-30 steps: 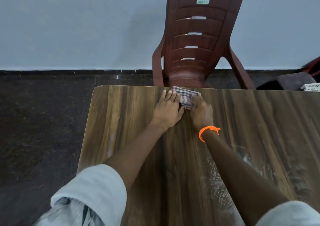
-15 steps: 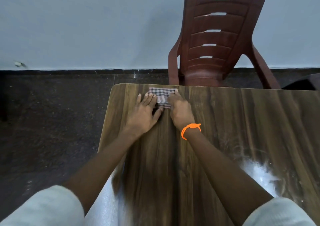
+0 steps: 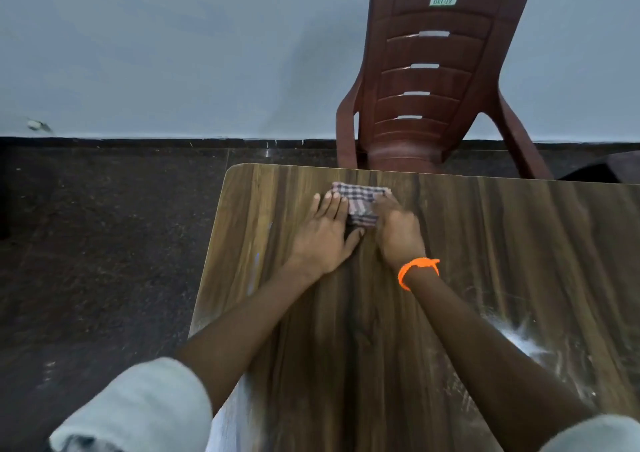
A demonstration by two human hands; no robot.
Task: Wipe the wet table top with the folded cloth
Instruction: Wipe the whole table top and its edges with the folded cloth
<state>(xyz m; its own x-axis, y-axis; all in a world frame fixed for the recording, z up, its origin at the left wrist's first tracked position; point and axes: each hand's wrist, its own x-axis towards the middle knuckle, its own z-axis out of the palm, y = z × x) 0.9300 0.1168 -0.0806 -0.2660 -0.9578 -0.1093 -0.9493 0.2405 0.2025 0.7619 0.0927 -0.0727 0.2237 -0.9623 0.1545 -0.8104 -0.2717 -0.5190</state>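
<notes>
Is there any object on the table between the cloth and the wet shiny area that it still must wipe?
Nothing visible. Both hands, left hand and right hand, press the folded cloth near the far edge; only bare table top lies between it and the wet patch at the near right.

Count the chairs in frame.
1 for certain: a brown plastic chair against the wall beyond the table's far edge. A dark shape at the right edge may be another; too cropped to tell.
</notes>
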